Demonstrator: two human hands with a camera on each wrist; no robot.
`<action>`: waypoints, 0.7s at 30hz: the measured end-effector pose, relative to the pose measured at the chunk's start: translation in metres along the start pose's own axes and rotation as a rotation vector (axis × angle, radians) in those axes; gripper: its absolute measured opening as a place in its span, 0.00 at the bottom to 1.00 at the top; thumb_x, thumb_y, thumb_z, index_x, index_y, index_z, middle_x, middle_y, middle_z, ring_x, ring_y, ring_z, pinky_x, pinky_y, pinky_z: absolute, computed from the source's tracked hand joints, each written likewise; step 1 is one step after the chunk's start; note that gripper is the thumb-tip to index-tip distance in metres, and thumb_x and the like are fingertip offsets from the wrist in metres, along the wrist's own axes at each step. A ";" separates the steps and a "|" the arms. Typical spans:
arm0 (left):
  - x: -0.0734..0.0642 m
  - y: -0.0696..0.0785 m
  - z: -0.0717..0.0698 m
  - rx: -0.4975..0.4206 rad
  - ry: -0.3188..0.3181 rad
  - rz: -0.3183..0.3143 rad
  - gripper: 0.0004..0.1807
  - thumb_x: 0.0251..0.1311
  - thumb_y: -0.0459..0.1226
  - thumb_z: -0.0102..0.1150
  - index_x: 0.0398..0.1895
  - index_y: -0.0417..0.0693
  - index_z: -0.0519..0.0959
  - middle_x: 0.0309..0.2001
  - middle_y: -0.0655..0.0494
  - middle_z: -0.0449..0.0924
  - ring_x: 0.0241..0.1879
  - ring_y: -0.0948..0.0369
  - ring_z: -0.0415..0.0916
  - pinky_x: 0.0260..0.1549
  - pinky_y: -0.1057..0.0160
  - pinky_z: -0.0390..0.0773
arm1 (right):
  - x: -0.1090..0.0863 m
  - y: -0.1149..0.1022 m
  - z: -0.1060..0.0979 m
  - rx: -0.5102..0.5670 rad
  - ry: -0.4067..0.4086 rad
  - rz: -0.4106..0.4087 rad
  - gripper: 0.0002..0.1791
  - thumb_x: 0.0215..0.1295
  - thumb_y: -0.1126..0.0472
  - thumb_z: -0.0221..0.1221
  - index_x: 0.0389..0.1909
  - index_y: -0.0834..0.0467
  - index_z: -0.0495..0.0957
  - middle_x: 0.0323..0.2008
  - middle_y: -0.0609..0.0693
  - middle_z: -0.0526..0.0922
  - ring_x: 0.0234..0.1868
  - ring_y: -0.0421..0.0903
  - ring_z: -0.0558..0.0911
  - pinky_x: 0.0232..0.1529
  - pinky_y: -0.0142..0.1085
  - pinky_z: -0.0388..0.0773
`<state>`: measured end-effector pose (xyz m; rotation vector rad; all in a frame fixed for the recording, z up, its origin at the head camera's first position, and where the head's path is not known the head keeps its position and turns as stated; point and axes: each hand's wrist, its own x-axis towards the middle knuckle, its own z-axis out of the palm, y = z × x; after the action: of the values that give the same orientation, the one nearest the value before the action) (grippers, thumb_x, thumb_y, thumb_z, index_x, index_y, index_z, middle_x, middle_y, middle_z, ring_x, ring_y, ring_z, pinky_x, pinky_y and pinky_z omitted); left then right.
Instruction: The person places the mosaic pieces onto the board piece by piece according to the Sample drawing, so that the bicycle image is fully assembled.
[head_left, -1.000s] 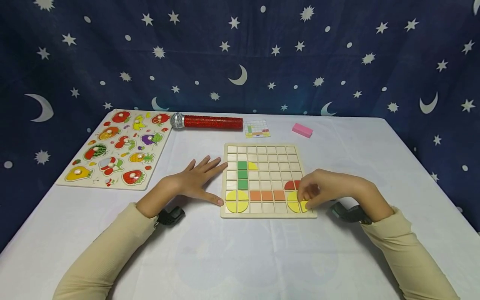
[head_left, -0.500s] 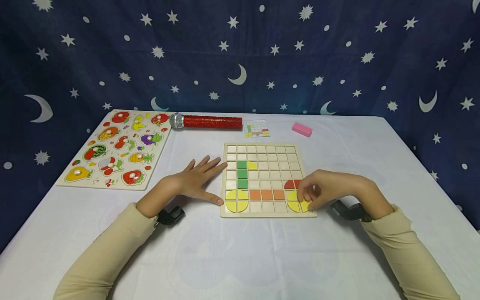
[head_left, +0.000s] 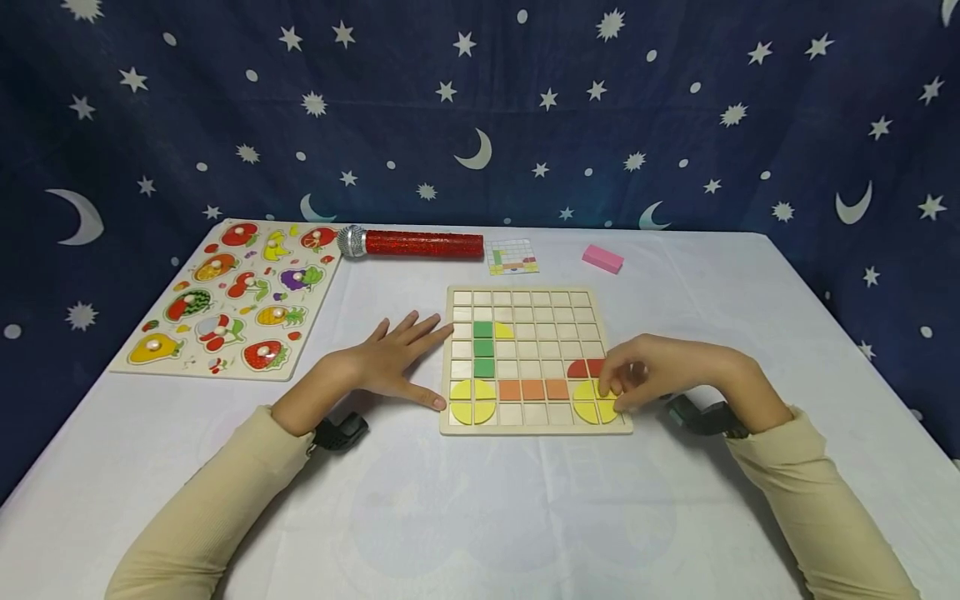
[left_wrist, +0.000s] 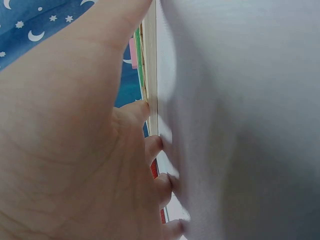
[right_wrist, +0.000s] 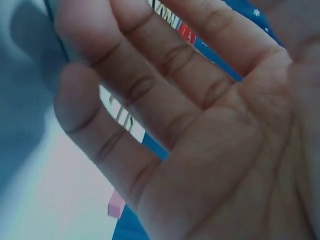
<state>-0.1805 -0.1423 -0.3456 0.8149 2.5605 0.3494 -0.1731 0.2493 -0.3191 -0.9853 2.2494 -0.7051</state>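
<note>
A wooden grid board lies on the table between the hands. My left hand spreads its fingers at the board's left edge, with thumb and index finger touching it. In the left wrist view its palm hides most of the board. My right hand bends loosely over the lower right corner, fingertips at a yellow circle of quarter pieces. Its fingers partly cover the circle and the red pieces. No piece shows between the fingers in the right wrist view, where the thumb's tip is not clear.
Also on the board are green squares, orange squares, a yellow quarter piece and a second yellow circle. Behind it lie a pattern card, a pink block and a red microphone. A fruit puzzle lies left.
My right hand has shifted slightly up and right from the yellow circle, so more of its lower right quarter shows. The left hand has stayed in place.
</note>
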 end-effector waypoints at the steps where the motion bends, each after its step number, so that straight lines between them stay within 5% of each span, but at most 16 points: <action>1: 0.000 0.000 0.000 0.000 0.000 0.000 0.61 0.49 0.64 0.66 0.79 0.56 0.41 0.79 0.49 0.33 0.77 0.45 0.26 0.69 0.36 0.31 | -0.001 0.002 -0.001 0.002 0.003 0.003 0.08 0.56 0.62 0.70 0.36 0.54 0.82 0.26 0.39 0.76 0.29 0.38 0.74 0.31 0.31 0.74; 13: 0.000 -0.002 0.001 0.000 0.001 0.008 0.61 0.49 0.65 0.65 0.79 0.56 0.41 0.79 0.49 0.33 0.77 0.45 0.26 0.69 0.36 0.30 | -0.024 0.024 -0.018 0.105 -0.024 0.177 0.13 0.51 0.67 0.71 0.37 0.61 0.81 0.27 0.46 0.77 0.29 0.40 0.74 0.33 0.31 0.75; 21: 0.000 -0.001 0.001 0.002 0.005 0.006 0.61 0.49 0.64 0.65 0.79 0.56 0.41 0.79 0.49 0.33 0.77 0.45 0.26 0.69 0.36 0.31 | -0.028 0.036 -0.020 0.083 0.022 0.183 0.13 0.50 0.71 0.69 0.37 0.59 0.82 0.29 0.46 0.77 0.32 0.41 0.74 0.37 0.31 0.75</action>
<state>-0.1807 -0.1431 -0.3471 0.8231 2.5642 0.3512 -0.1875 0.2970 -0.3210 -0.7251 2.2738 -0.7249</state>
